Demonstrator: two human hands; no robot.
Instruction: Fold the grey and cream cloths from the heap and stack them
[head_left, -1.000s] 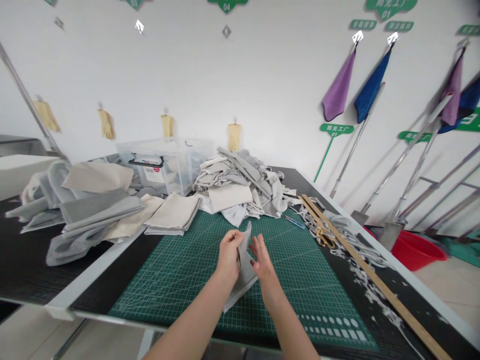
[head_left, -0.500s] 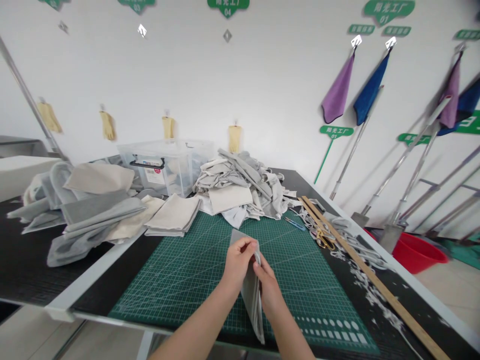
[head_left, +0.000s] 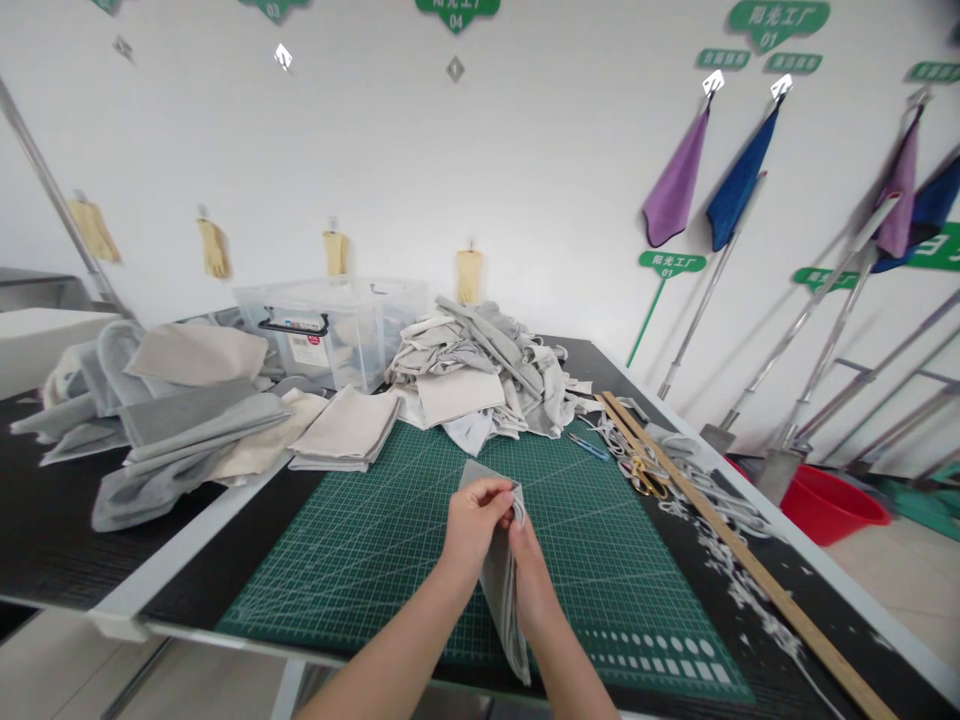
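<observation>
A folded grey cloth stands on edge between my hands, above the green cutting mat. My left hand pinches its upper edge with thumb and fingers. On the other side, my right hand presses against the cloth, with fingers partly hidden behind it. The top corner bends over between the fingertips of both hands. Just beyond the mat's far edge lies a flat stack of folded beige and grey cloths.
A heap of loose grey cloths lies at the back, beside a clear plastic box. More cloths cover the left. Along the right are a long wooden ruler, gold-handled scissors, a blue cutter and fabric scraps.
The cloth's top corner has curled over further between my fingertips. My right hand has shifted slightly, its fingers now closer against the cloth.
</observation>
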